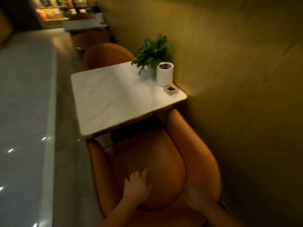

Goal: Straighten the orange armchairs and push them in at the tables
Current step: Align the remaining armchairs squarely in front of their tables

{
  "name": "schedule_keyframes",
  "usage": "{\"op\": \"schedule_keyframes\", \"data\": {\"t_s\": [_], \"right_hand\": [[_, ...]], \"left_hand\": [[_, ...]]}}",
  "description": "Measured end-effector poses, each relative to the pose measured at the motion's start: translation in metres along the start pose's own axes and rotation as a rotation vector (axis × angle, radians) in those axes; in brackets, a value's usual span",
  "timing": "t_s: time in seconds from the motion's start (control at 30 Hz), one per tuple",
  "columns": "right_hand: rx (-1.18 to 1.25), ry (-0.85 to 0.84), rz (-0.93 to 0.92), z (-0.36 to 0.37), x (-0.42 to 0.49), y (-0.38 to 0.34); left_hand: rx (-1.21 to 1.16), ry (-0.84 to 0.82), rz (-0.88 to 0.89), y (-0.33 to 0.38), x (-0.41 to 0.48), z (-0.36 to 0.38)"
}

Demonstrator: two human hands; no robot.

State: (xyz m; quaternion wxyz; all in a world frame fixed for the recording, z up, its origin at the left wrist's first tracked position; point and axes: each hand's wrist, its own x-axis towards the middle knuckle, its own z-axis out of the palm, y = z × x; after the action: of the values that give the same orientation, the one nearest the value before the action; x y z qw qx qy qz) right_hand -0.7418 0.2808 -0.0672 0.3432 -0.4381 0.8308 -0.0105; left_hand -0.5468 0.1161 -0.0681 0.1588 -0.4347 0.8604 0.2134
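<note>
Orange leather filled the foreground. On the left, the left hand was spread wide and empty over the seat of the armchair, whose front already sat under the near edge of the marble table. Further right, the right hand lay against the padded back, too blurred to tell whether it gripped. Best play, I'd say: both palms on the back, one even shove, minding the chair's right arm close beside the wall.
</note>
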Motion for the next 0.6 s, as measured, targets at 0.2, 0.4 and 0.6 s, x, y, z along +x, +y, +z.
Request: {"op": "schedule_keyframes", "data": {"t_s": [0.2,0.4,0.6], "right_hand": [[-0.161,-0.036,-0.237,0.011,0.000,0.036],[-0.234,0.018,-0.334,0.017,-0.004,0.043],[-0.305,-0.057,-0.259,-0.010,0.013,0.071]], "left_hand": [[-0.212,0.027,-0.287,0.029,-0.045,0.044],[-0.194,0.017,-0.382,0.042,-0.085,0.095],[-0.209,0.068,-0.401,0.049,-0.087,0.101]]}}
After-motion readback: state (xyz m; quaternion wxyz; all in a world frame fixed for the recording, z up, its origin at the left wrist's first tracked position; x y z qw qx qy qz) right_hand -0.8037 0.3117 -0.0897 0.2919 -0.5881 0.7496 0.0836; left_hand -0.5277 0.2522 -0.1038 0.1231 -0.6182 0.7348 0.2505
